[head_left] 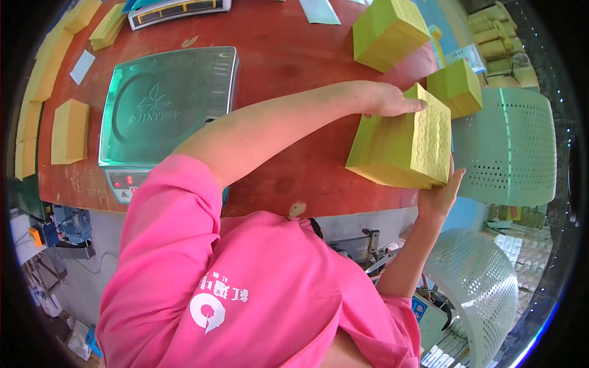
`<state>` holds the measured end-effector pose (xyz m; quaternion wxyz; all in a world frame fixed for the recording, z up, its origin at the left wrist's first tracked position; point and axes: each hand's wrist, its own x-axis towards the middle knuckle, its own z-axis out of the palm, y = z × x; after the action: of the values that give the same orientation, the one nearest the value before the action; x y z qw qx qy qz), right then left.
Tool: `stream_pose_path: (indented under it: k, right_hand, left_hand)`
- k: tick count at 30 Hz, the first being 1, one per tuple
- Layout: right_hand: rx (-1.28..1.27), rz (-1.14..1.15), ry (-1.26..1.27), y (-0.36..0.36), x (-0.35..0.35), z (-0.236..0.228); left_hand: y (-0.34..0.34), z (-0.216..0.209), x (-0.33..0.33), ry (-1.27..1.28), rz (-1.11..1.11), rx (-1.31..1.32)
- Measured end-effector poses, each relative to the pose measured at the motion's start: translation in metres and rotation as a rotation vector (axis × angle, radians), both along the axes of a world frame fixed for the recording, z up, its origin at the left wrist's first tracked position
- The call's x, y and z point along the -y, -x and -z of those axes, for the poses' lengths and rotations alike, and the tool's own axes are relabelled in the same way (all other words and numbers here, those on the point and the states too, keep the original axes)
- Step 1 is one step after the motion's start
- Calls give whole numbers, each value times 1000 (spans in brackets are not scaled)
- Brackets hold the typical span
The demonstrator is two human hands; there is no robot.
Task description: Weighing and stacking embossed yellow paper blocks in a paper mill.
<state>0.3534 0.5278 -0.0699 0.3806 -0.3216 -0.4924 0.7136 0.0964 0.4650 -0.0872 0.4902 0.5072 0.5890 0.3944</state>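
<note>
A thick stack of yellow paper sheets (392, 147) with scalloped patterning on one face stands at the right side of the red table. My left arm reaches across my front, and my left hand (389, 100) grips the stack's far upper edge, its fingers partly hidden. On the near right side, my right hand (438, 195) holds the lower corner of the same stack, with a finger pointing up along it. Just beyond sits a smaller yellow paper block (457, 89), and a taller yellow stack (389, 37) is farther back.
A metal-topped weighing scale (165, 110) occupies the left of the red table (288, 165). Yellow blocks (70, 132) line the far left. Pale green perforated baskets (506, 147) stand off the right edge. Another scale (178, 13) lies at the back.
</note>
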Motion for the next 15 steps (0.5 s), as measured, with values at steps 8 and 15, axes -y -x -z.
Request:
stream_pose_path:
  k: [8,15]
  right_hand:
    - [108,80,-98,-5,15,0]
    - [159,125,-145,2,32,1]
  left_hand:
    - [-5,-6,3,-141,-46,-198]
    - [-14,-4,7,-158,-39,-154]
